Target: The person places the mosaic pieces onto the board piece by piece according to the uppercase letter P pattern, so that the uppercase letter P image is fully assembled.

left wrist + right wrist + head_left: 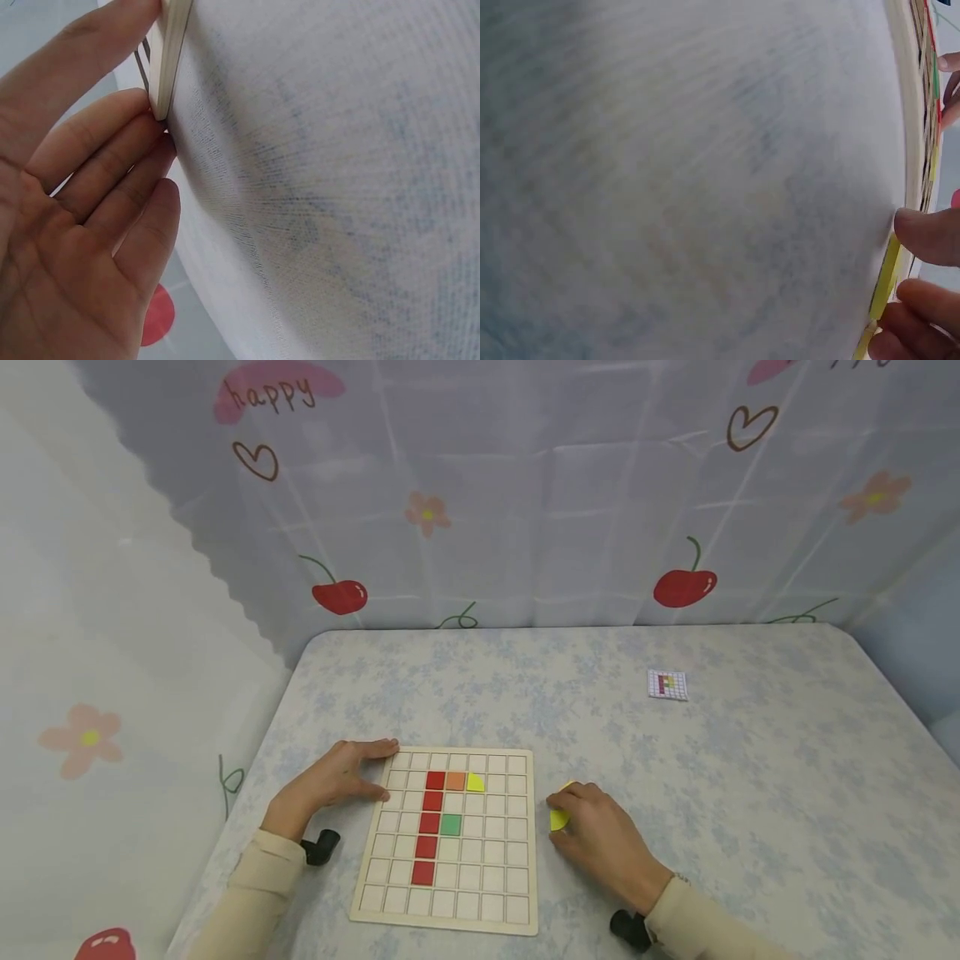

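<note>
A pale wooden grid board (491,878) lies on the table. Set in its cells are a column of red square tiles (429,823), an orange tile (455,781), a yellow round-cornered tile (476,783) and a green tile (451,825). My left hand (337,781) rests at the board's upper left, its fairly straight index finger and thumb touching the edge. Just right of the board, my right hand (603,839) pinches a yellow tile (886,277) between thumb and fingers, low over the cloth. More yellow shows beyond the fingertips, partly hidden.
A small pattern card (667,685) with a coloured grid lies toward the back right of the table. The table wears a blue floral cloth (787,760). Printed curtains (540,502) hang behind and at the sides. Each wrist bears a black camera mount (630,930).
</note>
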Demonstrator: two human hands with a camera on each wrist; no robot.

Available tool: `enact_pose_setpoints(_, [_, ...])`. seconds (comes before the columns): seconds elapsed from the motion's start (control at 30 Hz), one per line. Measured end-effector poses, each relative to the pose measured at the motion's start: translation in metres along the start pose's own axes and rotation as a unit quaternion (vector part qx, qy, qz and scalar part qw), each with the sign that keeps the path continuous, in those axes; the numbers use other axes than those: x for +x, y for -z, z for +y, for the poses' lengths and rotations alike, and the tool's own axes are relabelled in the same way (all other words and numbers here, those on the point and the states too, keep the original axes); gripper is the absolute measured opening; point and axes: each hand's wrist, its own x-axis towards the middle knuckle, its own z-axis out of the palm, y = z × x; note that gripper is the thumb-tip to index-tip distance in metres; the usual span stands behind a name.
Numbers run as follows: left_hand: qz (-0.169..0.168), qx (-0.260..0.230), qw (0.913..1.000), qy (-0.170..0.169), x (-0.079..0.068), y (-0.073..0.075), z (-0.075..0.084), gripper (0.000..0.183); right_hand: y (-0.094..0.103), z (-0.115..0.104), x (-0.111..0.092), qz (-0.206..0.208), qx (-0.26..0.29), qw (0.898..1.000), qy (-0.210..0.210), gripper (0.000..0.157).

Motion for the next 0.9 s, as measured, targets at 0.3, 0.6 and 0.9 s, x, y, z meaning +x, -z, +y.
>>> enact_pose_setpoints(0.3, [0.001,-0.009,0.9999,-0.005,-0.001,0.001,0.000,0.077,-0.001,-0.007,0.001,0.008,-0.007,1.000,-0.004,0.021])
enact_pose_setpoints(0.6, [0.000,-0.005,0.9999,-0.010,-0.001,0.000,-0.004,0.076,-0.013,-0.038,0.020,-0.053,0.046,0.996,0.050,0.022])
enact_pose_setpoints(0.9, [0.001,-0.014,0.9998,-0.012,-0.001,0.000,-0.004,0.075,-0.028,-0.059,0.037,-0.093,0.081,0.987,0.108,0.014])
